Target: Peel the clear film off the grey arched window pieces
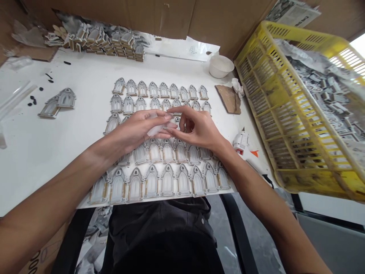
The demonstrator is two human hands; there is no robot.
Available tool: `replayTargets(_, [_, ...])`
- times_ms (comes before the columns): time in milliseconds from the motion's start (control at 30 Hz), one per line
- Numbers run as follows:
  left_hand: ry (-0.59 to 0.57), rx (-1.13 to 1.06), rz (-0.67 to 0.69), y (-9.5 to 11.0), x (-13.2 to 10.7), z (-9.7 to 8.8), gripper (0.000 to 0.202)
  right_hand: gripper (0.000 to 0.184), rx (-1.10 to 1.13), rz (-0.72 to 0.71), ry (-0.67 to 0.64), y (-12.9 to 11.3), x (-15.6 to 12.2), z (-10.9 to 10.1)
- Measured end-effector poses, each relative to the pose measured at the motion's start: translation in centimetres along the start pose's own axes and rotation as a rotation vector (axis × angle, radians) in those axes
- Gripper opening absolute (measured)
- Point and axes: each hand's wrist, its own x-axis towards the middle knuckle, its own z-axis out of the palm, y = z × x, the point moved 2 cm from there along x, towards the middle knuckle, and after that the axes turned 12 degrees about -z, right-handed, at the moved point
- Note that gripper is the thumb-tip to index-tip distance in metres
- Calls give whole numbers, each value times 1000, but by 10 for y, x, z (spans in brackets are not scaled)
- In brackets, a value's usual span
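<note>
My left hand [137, 129] is closed around some thin, translucent plastic pieces [154, 130], held over the middle of the white table. My right hand [199, 127] meets it from the right, thumb and forefinger pinched at the left fingertips; whether a piece is between them is too small to make out. Beneath both hands stretch several rows of small grey arched window frames [167, 182], laid side by side. My hands and forearms hide part of the middle rows.
A yellow crate [273, 95] full of grey pieces stands at the right. Near it are a white glue gun [242, 140], torn cardboard [229, 99] and a white bowl [221, 66]. Stacked frames [114, 43] line the back; two overlapping frames [58, 102] lie left.
</note>
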Motion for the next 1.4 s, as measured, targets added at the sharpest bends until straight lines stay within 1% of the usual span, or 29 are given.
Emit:
replayTargets(233, [1,11,4,1,-2,0,26,43,-4,0,-4,-1,0,1])
replayTargets(600, [1,-4,6,2,-3,2,24,43,-12,-5,13,-1,-1,2])
replayTargets(900, [-1,-13,8,2,-3,1,23,45,-31,28,0,-2,-1,1])
replayTargets(1167, [15,-23,2,2,-2,1,19,46,-26,15,-3,-2,-1,1])
replayTargets(1400, [17,-32,4,1,-1,2,13,46,-40,36,-21,-2,-1,2])
